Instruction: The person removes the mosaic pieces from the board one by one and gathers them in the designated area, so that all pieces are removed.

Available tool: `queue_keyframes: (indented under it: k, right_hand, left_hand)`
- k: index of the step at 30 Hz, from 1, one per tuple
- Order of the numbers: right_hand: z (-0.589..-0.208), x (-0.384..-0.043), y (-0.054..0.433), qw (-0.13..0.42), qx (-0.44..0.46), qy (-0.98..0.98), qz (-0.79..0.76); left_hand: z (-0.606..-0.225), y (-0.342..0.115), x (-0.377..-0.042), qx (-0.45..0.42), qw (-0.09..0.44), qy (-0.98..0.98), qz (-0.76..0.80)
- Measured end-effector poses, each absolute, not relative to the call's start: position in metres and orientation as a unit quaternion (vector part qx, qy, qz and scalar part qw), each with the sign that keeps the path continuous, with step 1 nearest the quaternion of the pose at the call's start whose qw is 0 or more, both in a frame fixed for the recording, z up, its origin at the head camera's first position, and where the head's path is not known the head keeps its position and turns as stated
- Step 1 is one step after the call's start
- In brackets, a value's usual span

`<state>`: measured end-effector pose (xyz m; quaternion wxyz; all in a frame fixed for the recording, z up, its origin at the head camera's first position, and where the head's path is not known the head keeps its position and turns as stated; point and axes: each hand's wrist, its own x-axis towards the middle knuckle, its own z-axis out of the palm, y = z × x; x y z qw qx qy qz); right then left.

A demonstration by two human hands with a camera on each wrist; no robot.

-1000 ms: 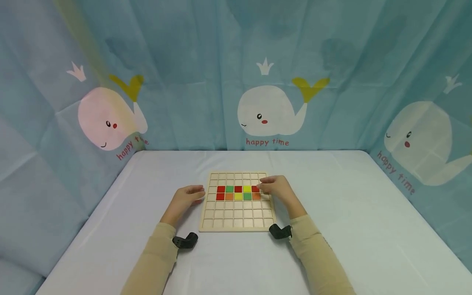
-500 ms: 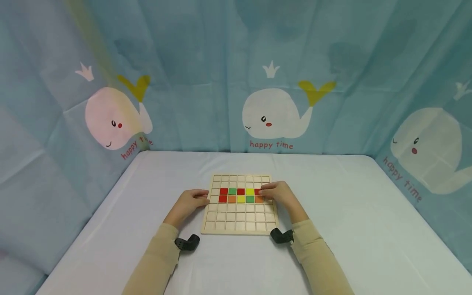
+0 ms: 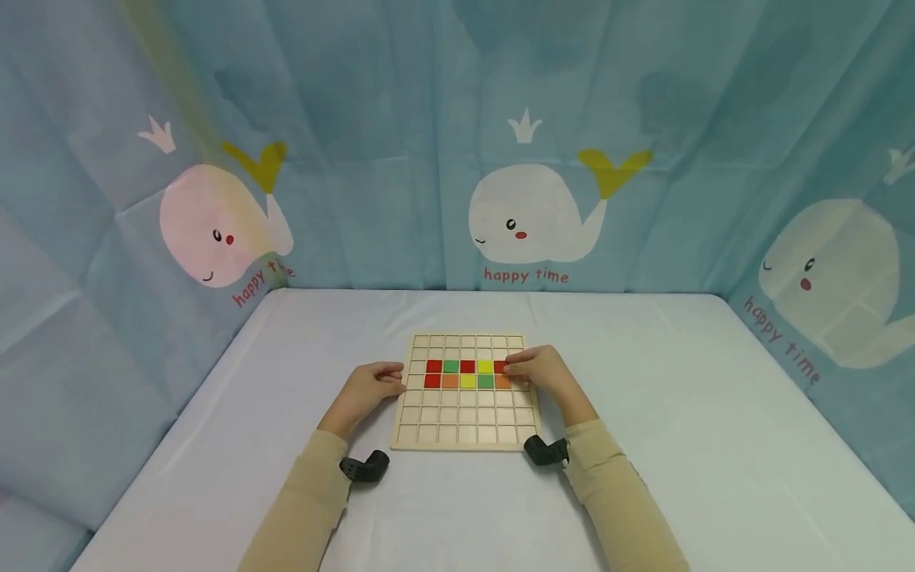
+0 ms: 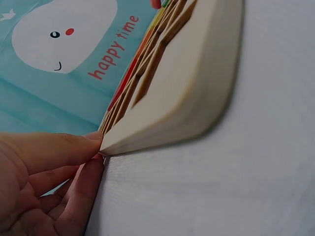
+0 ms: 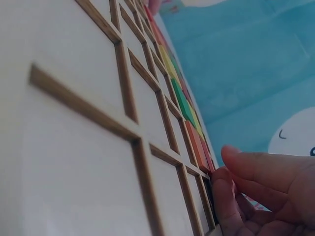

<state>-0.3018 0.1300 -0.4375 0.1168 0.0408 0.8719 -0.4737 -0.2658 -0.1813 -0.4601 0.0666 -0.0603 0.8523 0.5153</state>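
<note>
A pale wooden grid board lies on the white table with two rows of coloured square tiles in its cells. The rows are red, green, yellow and orange, among them a green tile and an orange tile. My left hand holds the board's left edge with thumb and finger; in the left wrist view the fingertips meet at the rim. My right hand reaches over the right side. Its fingertips are at the red tile ending the upper row and partly cover it. Whether they pinch it is unclear.
The white table stretches around the board. A blue curtain printed with whales stands behind it and along both sides. Each wrist carries a black camera mount, such as the left one.
The left hand has moved in to the board's left edge. The right fingertips stay at the last red tile, with slight movement. The head view has shifted a little.
</note>
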Motion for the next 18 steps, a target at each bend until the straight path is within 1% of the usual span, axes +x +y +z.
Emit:
queue_keyframes:
  k: [9, 15, 18]
  right_hand:
    - [-0.4297, -0.3053, 0.1281, 0.111, 0.046, 0.875, -0.468]
    - [-0.4313, -0.3040, 0.1268, 0.123, 0.053, 0.874, -0.466]
    - [-0.4317, -0.3027, 0.1272, 0.122, 0.050, 0.873, -0.470]
  left_hand:
    - [-0.4591, -0.1819, -0.2704, -0.063, 0.068, 0.851, 0.517]
    - [-0.4598, -0.1827, -0.2679, -0.075, 0.079, 0.850, 0.515]
    - [-0.4603, -0.1823, -0.2665, -0.071, 0.077, 0.851, 0.515]
